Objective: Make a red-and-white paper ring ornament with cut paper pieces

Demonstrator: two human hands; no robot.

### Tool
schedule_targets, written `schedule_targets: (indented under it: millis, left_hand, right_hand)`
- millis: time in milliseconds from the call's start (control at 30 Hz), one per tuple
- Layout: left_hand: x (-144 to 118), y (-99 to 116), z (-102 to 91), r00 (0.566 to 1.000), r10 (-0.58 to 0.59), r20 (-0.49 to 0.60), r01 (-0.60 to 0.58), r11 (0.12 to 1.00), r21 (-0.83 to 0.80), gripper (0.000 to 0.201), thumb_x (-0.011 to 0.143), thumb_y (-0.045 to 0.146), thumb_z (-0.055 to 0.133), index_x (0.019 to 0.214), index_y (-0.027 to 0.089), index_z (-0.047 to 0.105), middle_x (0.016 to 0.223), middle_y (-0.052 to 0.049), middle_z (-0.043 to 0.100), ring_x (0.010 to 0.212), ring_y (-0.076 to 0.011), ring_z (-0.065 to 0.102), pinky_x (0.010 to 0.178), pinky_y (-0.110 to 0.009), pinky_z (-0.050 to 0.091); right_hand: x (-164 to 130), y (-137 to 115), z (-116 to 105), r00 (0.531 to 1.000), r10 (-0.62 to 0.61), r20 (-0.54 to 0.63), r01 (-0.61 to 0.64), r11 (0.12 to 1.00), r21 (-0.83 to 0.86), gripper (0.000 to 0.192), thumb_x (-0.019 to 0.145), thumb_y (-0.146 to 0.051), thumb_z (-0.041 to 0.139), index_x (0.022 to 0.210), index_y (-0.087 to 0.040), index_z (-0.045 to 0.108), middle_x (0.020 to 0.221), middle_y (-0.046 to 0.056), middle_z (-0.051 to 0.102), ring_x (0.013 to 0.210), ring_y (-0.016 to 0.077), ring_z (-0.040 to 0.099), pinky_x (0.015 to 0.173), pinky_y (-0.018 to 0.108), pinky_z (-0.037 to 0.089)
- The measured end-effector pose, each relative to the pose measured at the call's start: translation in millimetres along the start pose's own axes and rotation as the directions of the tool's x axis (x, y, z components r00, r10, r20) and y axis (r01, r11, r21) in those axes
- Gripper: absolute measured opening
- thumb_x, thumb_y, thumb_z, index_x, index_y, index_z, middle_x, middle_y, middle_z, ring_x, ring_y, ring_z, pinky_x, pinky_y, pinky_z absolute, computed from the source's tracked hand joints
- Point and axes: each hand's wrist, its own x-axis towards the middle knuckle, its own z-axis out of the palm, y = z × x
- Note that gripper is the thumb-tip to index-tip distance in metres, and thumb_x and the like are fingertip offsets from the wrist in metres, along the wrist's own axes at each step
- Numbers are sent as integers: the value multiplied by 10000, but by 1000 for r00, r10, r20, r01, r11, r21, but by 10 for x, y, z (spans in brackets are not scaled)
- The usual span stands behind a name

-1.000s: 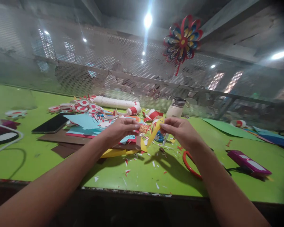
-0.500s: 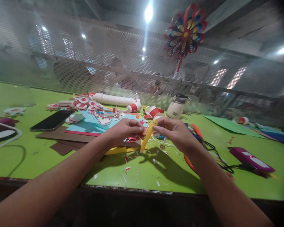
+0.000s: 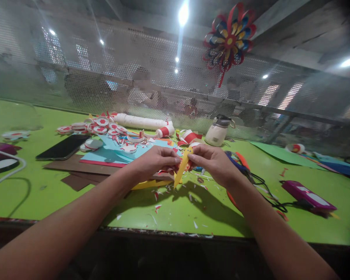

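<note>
In front of me, above the green table point(image 3: 175, 217), I hold up a narrow yellow paper piece point(image 3: 179, 175) with small dark marks near its top. My right hand point(image 3: 214, 161) pinches its upper end between thumb and fingers. On the other side, my left hand point(image 3: 159, 161) is closed, its fingertips at the edge of the strip; a small orange-red patch shows between the hands, its kind unclear. Under the hands lie paper scraps point(image 3: 157, 209) and blue paper sheets point(image 3: 109, 149). Orange-handled scissors point(image 3: 242, 160) are partly hidden by my right forearm.
A phone point(image 3: 62, 147) and a pile of red-and-white paper discs point(image 3: 100, 126) lie left. Behind are a white tube point(image 3: 142, 121) and a bottle point(image 3: 218, 130). A purple glue gun-like device point(image 3: 307, 196) with a black cable lies right. A mesh screen point(image 3: 175, 85) stands behind, people beyond it.
The yellow paper piece has tilted slightly and its lower tip has shifted a little. Both hands keep nearly the same place. The camera view has shifted slightly.
</note>
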Motion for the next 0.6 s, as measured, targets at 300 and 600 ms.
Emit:
schedule_targets:
  millis: [300,600]
  left_hand:
    - [-6,-2,-12,999,24,28,-25,999,32,118,705,233,668,661,128,640,575,-1,595,546,-91,519,576,-247,384]
    - [-4,-14,-39,997,36,69,-39,998,45,118,744,212,640,706,100,637,607,-7,607,570,-84,524,601,-239,389]
  right_hand:
    - [-6,11,15,999,33,-20,-31,998,57,173,768,-324,658,739,-163,601,682,8,618,588,113,586,606,295,506]
    - [-4,29,-9,1000,24,-14,-23,999,30,159,790,-300,639,747,-152,598,686,13,619,608,112,590,617,284,498]
